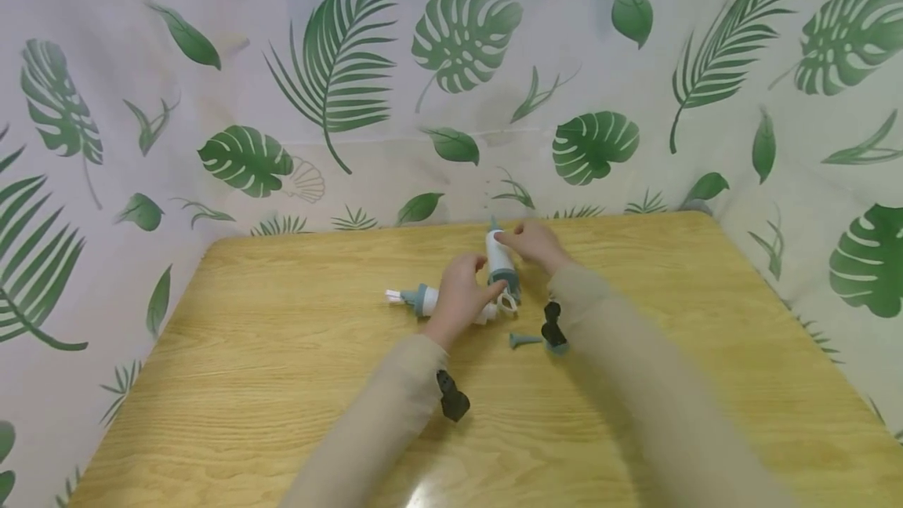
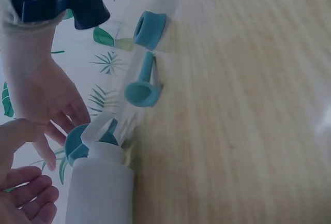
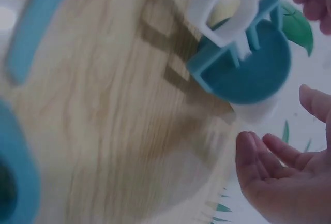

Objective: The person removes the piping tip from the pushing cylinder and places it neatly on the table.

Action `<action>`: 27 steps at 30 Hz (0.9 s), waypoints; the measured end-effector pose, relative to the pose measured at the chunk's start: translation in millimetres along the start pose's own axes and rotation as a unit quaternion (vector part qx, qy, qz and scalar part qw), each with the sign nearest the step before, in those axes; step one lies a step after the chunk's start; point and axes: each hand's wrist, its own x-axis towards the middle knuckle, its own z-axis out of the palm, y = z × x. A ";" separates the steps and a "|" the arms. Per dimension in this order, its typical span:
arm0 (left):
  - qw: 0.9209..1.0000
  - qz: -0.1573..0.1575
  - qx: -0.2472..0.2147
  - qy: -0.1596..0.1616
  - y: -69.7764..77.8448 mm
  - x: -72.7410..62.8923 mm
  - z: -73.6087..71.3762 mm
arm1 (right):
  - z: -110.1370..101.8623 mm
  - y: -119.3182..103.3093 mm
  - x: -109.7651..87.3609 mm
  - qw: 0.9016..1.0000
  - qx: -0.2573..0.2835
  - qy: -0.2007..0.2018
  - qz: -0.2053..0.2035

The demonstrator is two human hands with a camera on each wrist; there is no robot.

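My left hand point(image 1: 460, 292) is over a white tube point(image 1: 430, 301) lying on its side, with a teal collar and white prongs at its left end. In the left wrist view its fingers are loosely bent beside a white bottle-like body point(image 2: 101, 193), a gap between. My right hand point(image 1: 538, 244) is at the far end of a second white tube point(image 1: 499, 254), which has a teal tip, a teal flanged end point(image 3: 248, 69) and a white loop handle point(image 3: 196, 14). Its thumb and fingers are spread apart in the right wrist view, fingertips close to the tube.
A teal funnel-shaped piece point(image 2: 142, 92) with a stem and a teal ring point(image 2: 150, 30) lie on the wooden table point(image 1: 282, 382), nearer than the tubes and partly under the right forearm in the head view. A leaf-patterned wall covering point(image 1: 494, 124) stands right behind the table's far edge.
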 end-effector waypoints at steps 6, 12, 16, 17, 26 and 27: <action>0.999 -0.014 0.026 -0.031 2.4 10.6 5.4 | 11.7 -5.6 7.3 0.999 -0.009 -0.016 0.042; 0.999 -0.031 0.016 -0.042 2.7 12.4 7.9 | 16.3 -8.5 5.7 0.999 0.002 0.010 0.046; 0.998 -0.039 0.001 -0.039 4.3 13.2 8.5 | 13.4 -9.0 3.3 0.998 0.022 0.032 0.043; 0.998 -0.041 -0.003 -0.037 4.9 13.4 8.6 | 11.8 -9.4 2.3 0.998 0.030 0.039 0.041; 0.999 -0.043 -0.006 0.015 5.8 22.1 7.4 | 0.9 -21.1 -1.8 0.984 0.146 0.097 0.034; 0.999 -0.044 -0.004 0.021 5.5 23.4 7.2 | 0.1 -22.7 -2.5 0.982 0.158 0.101 0.036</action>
